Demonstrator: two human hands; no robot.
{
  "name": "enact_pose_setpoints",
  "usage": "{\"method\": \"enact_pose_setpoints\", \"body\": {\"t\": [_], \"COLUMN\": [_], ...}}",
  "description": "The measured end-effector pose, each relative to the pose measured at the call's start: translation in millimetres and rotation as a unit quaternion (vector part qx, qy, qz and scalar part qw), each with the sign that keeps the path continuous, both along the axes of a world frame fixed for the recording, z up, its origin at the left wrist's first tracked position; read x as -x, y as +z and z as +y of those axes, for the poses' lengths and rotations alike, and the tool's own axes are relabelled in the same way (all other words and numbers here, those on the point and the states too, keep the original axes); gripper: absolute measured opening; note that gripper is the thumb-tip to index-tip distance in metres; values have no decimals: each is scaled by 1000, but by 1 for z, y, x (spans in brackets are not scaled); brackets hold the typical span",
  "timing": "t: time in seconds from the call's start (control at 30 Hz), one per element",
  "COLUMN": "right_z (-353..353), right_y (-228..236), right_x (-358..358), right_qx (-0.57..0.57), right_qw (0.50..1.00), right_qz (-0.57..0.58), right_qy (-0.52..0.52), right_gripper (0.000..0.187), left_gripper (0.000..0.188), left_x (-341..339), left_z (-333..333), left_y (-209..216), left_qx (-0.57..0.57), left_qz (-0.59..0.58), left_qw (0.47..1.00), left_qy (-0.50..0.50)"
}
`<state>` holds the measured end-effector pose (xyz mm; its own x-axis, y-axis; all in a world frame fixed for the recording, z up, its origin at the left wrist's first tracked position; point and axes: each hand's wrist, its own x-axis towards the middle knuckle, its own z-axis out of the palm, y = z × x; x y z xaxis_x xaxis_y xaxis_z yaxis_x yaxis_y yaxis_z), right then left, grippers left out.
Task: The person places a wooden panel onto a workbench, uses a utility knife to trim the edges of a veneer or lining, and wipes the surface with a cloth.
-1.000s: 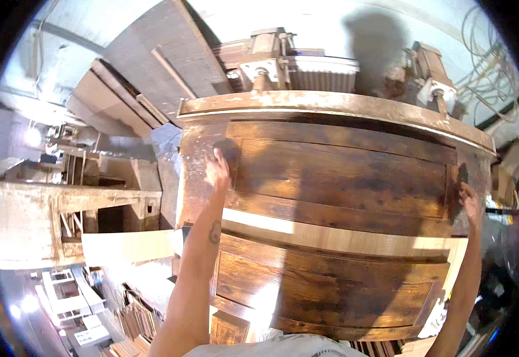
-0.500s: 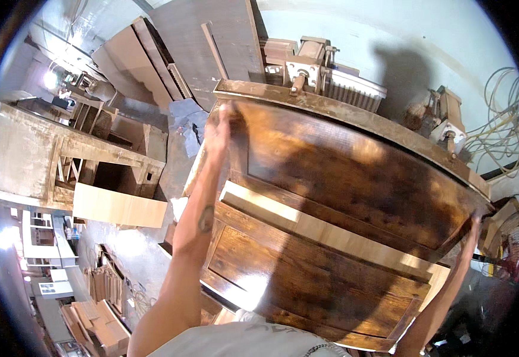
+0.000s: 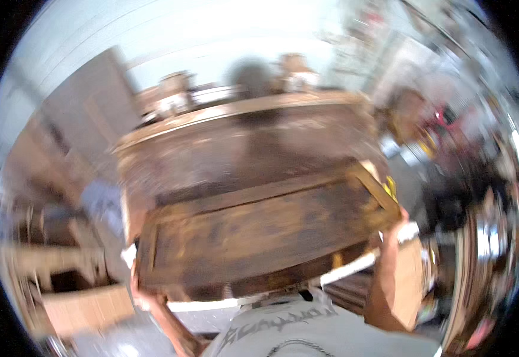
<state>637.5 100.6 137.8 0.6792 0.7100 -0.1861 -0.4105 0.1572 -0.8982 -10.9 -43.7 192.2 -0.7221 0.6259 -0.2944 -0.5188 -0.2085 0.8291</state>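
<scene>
A dark brown stained wooden panel point(image 3: 259, 229) with a raised frame is held up in front of my body, its right end tilted farther away. At the panel's left near corner my left hand point(image 3: 145, 296) is closed on the edge. My right hand point(image 3: 397, 225) grips the right end, its fingers partly hidden by the panel and blurred. Beyond the panel lies the wide brown bed of a worktable or press point(image 3: 212, 146), with a raised rim along its far side.
Metal cylinder units point(image 3: 175, 95) stand behind the far rim, against a pale wall. A light wooden board point(image 3: 90, 309) is at lower left, beside a blue cloth point(image 3: 103, 202). Stacked boards point(image 3: 408, 279) and blurred clutter are on the right.
My view has swung to the right. The framed panel has come off the bed toward my body, gripped at both ends. The second panel and the pale wood strip no longer show.
</scene>
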Motion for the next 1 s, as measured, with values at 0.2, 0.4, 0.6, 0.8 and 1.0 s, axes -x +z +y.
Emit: {"method": "enact_pose_setpoints", "body": {"t": [0.2,0.4,0.6,0.8,1.0], "right_z": [-89,-122,-89,-48,-50], "right_y": [-70,-56,-54,-41,-103], "right_x": [-63,-66,-28,-9,-104], "right_qx": [95,261,362,484,488], "right_qw": [977,877,753,643,599], "right_qz": [-69,-400,-539,-565,-594], "right_qy": [-180,-62,103,180,223], "right_gripper": [53,45,31,57,89], "left_gripper": [49,49,54,47,49], "left_x": [-1,34,45,31,13], "left_z": [-84,-93,-81,-62,-44], "left_y": [-105,-161,-175,-118,-122], "left_qx": [130,268,330,465,574], "left_qz": [94,351,526,536,485], "left_qw": [984,894,771,692,654], "left_qy": [79,-71,-140,-128,-86]}}
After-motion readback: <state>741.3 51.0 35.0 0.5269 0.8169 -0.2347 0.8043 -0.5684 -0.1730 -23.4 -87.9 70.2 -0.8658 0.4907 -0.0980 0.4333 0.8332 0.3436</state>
